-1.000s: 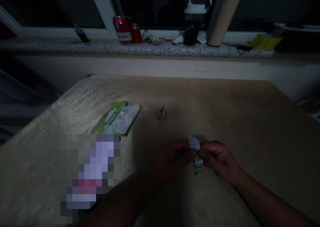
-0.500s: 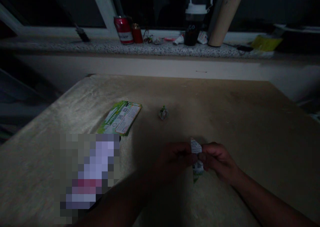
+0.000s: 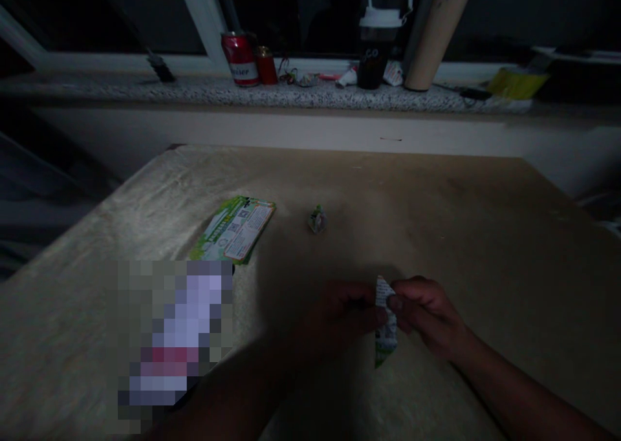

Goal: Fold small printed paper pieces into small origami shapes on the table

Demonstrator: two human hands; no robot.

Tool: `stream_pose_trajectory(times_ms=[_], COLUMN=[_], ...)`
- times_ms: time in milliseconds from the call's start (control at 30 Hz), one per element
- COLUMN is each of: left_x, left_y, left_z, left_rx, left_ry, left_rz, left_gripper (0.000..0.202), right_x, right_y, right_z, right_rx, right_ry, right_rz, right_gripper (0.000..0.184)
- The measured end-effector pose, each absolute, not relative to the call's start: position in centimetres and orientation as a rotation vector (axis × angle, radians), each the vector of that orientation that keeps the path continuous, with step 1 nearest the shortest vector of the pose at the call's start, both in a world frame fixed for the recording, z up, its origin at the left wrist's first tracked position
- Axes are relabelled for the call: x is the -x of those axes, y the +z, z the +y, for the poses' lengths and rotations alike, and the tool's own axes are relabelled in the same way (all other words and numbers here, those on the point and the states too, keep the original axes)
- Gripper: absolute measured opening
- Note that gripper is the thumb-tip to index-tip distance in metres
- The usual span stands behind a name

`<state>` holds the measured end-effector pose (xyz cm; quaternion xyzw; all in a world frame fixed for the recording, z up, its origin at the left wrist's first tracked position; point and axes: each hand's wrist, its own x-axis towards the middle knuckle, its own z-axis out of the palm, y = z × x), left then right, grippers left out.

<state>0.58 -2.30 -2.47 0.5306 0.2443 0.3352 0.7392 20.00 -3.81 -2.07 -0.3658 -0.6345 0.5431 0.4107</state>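
A narrow piece of folded paper, printed with small text and green at its lower tip, is upright between my hands above the table. My left hand pinches its left edge, thumb across the front. On the right edge, my right hand grips it between thumb and curled fingers. Farther back stands a small folded paper piece with green and white print. To its left lie green printed paper sheets, seemingly stacked.
A pixelated phone-like object lies on the table at the left. Along the speckled windowsill stand a red can, a smaller red container, a dark lidded cup, a cardboard tube and a yellow item.
The folded paper has shifted slightly down and to the right, and shows more of its lower part. My left thumb sits a little lower on it. Other things stay put.
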Motion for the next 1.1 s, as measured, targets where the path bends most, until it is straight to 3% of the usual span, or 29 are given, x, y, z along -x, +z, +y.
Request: stream_pose_trajectory(times_ms=[200, 867, 1100], left_x=[-0.2, 0.9, 1.0], left_y=[-2.1, -2.0, -1.8], left_z=[-2.2, -1.6, -1.5], left_rx=[-1.374, -1.297, -1.317], left_ry=[0.633, 0.284, 0.28], left_rz=[0.619, 0.494, 0.552], left_gripper=[0.052, 0.038, 0.049], right_x=[-20.1, -21.1, -21.5], right_y=[-2.2, -3.5, -4.1], right_z=[-3.7, -4.1, -3.9], right_rx=[0.874, 0.775, 0.867], right_ry=[1.365, 2.052, 2.123], right_rz=[-1.651, -1.429, -1.362], right_gripper=[0.052, 0.046, 0.042])
